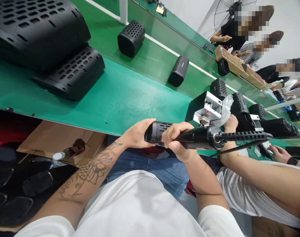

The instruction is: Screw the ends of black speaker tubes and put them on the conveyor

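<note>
1. Stacked large black perforated plastic shells [41,36], far up and left of the grip, lying on the green workbench surface [120,98].
2. Brown cardboard sheets [48,138] and a capped bottle lying on its side [68,152], left of the grip, below the bench edge.
3. Left hand [137,133], tattooed forearm: clenched over the left end of a black perforated cylindrical casing [156,131], held level above the lap, just short of the bench edge.
4. Small black perforated housing [131,38], well beyond the grip on the green belt; a second, slimmer black housing [178,70] to its right.
5. Right hand [176,141]: fist closed round a black long-bodied hand tool [204,137], touching the casing. The join between tool and casing is hidden by the fingers.
6. Black box with white fitted bracket [205,110], directly beyond the tool, with a clear plastic bag [226,105] beside it.
7. Co-worker's hand [231,123], just behind the tool's ribbed end, crowding that side. Their other hand [278,153] rests lower right.
8. Brown cardboard trays [238,64], far right along the line.
</note>
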{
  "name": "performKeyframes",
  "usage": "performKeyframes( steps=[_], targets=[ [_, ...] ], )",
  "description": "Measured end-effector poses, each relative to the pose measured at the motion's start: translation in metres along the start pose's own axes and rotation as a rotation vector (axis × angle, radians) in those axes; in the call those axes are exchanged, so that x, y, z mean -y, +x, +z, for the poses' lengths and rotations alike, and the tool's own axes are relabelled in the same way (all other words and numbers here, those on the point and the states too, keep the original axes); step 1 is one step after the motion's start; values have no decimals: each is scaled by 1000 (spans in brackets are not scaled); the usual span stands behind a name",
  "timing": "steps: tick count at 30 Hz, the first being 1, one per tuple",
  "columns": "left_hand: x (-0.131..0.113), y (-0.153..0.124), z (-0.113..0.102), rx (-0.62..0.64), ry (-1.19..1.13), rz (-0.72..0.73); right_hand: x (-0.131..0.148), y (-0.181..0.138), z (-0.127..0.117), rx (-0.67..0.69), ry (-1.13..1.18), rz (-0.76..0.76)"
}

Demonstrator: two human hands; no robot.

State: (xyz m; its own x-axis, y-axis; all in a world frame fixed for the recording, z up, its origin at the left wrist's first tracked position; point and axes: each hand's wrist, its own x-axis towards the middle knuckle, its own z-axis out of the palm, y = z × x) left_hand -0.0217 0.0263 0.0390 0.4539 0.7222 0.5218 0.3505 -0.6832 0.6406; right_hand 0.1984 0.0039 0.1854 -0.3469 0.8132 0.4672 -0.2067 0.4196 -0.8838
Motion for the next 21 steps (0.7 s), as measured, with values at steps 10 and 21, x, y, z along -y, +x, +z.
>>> performKeyframes(
  steps=[10,21],
  targets=[
    [5,-1,5,-8,-8,37,-9,-3,-5,128,69,186],
    [-10,-22,19,-86,151,-62,5,-6,0,19,87,-44]
  ],
)
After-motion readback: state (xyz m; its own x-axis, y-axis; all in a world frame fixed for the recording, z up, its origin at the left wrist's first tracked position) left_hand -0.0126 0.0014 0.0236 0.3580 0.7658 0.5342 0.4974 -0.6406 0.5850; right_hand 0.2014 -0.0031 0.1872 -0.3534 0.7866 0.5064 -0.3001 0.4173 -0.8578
